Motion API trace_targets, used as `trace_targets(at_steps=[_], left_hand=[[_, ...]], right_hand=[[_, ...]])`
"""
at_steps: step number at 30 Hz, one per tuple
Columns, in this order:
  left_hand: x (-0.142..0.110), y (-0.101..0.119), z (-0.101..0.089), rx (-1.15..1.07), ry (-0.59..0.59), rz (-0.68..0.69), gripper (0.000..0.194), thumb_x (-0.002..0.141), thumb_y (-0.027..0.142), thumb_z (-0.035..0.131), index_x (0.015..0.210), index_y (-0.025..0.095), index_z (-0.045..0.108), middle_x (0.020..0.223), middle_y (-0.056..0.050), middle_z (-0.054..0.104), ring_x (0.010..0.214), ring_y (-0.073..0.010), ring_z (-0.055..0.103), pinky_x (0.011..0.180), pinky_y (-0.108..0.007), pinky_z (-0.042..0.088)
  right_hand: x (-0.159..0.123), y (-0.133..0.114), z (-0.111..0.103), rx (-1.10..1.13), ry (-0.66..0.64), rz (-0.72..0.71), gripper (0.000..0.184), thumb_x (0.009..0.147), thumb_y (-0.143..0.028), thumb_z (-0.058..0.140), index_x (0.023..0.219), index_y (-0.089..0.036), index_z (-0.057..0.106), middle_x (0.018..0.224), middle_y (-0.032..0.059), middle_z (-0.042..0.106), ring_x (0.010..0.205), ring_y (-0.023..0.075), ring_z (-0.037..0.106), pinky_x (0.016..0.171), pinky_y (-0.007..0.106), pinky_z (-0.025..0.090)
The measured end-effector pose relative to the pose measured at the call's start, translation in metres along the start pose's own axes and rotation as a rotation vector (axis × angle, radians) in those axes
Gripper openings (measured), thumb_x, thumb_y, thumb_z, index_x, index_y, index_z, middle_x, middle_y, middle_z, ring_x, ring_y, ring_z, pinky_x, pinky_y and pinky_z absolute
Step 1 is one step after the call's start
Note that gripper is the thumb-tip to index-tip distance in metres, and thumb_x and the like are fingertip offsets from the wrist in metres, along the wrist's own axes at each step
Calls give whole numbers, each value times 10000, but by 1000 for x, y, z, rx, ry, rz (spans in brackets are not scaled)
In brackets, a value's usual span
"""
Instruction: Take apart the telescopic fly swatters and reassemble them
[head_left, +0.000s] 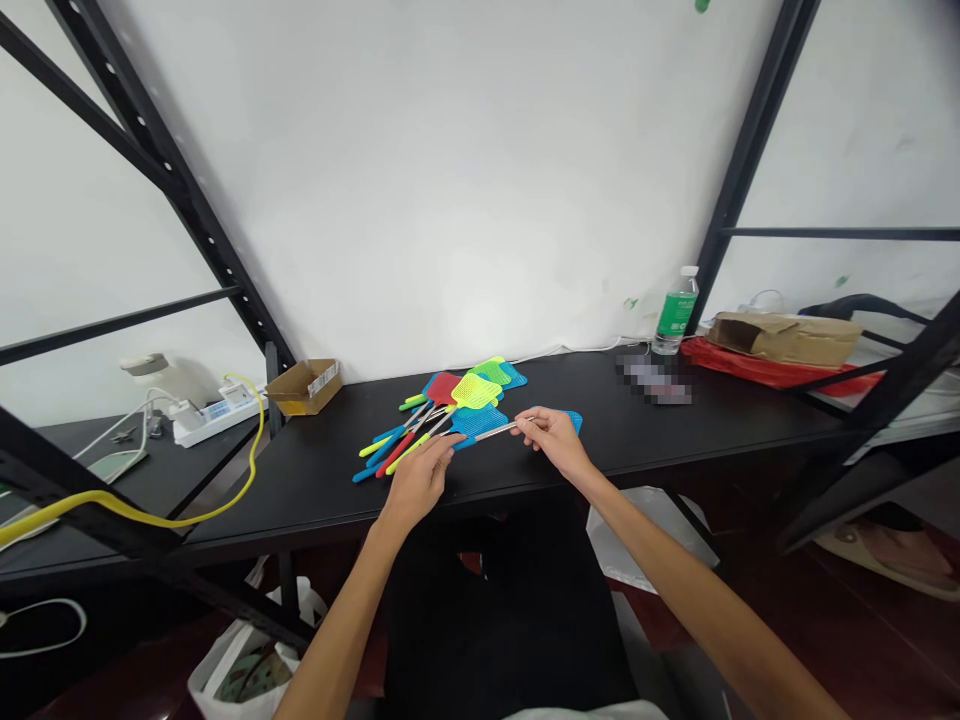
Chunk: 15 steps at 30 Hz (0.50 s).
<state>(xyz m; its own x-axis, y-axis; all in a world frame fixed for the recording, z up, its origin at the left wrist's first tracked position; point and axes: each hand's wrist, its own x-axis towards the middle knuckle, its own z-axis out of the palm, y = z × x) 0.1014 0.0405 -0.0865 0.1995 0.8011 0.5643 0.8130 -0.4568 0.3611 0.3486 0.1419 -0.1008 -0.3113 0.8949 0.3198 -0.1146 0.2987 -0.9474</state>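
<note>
Between my two hands a blue fly swatter with a silver metal shaft (495, 431) is held sideways over the front of the black table. My left hand (421, 478) is closed around its handle end. My right hand (550, 440) pinches the shaft near the blue head (575, 420), which is partly hidden behind the fingers. Just behind my left hand lies a pile of fly swatters in several colours. A yellow swatter head (478, 391) rests on top, with a red head (442, 388) and a green head (493, 371) around it. Their handles point toward the front left.
An open cardboard box (304, 387) stands at the table's back left, near a power strip (221, 412) and a yellow cable (251, 455). At the back right are a green-labelled bottle (676, 312) and a brown paper package (784, 338). Black metal posts flank the table (600, 385).
</note>
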Motion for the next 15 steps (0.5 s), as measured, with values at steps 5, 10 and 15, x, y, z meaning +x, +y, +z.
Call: trace_targets(at_steps=[5,10,15], left_hand=[[0,-2,1,-17,-6,27,391,1030,270,364,1339,251,604,1200,-88,685,1067,-229,646,895,-377,518],[-1,-3,1,-26,-21,41,390,1028,241,372,1350,245,591,1128,-88,696,960,-203,659,852,-355,526],[-1,-4,2,-25,-29,52,385,1026,232,382,1351,245,588,1108,-87,698,964,-203,658,845,-353,530]], right_hand=[[-1,-2,0,-28,-16,3,350,798,-503,697,913,-172,695,841,95,759,599,147,568,512,263,412],[-1,-1,-1,-41,-23,13,356,792,-504,699,916,-170,696,842,98,761,601,152,573,511,266,412],[0,2,-2,-40,-31,17,339,805,-485,694,929,-170,704,846,94,762,610,150,578,521,261,409]])
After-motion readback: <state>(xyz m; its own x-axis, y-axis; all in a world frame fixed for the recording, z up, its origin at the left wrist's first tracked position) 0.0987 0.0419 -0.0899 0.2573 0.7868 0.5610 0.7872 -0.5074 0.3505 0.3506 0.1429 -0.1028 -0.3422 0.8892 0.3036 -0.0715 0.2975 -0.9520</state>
